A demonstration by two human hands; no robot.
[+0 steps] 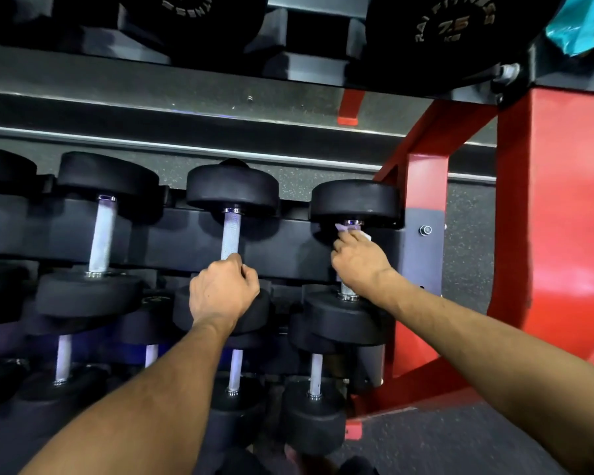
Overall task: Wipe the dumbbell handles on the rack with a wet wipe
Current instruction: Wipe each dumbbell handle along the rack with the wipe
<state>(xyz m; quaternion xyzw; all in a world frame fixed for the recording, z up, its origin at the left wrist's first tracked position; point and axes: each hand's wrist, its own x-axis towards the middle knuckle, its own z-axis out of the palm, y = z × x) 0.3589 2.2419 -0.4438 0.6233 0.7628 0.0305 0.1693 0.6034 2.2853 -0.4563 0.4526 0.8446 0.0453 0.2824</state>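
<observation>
Black dumbbells with silver knurled handles lie on the middle shelf of the rack. My right hand grips the handle of the rightmost dumbbell with a white wet wipe wrapped around it, just below the far head. Only the handle's lower end shows under my wrist. My left hand grips the lower end of the neighbouring dumbbell's handle, right above its near head. A third dumbbell's handle lies bare further left.
The red rack frame rises close on the right of my right hand. A lower shelf holds several more dumbbells. The top shelf carries a 7.5 kg dumbbell, with a teal packet at the upper right corner.
</observation>
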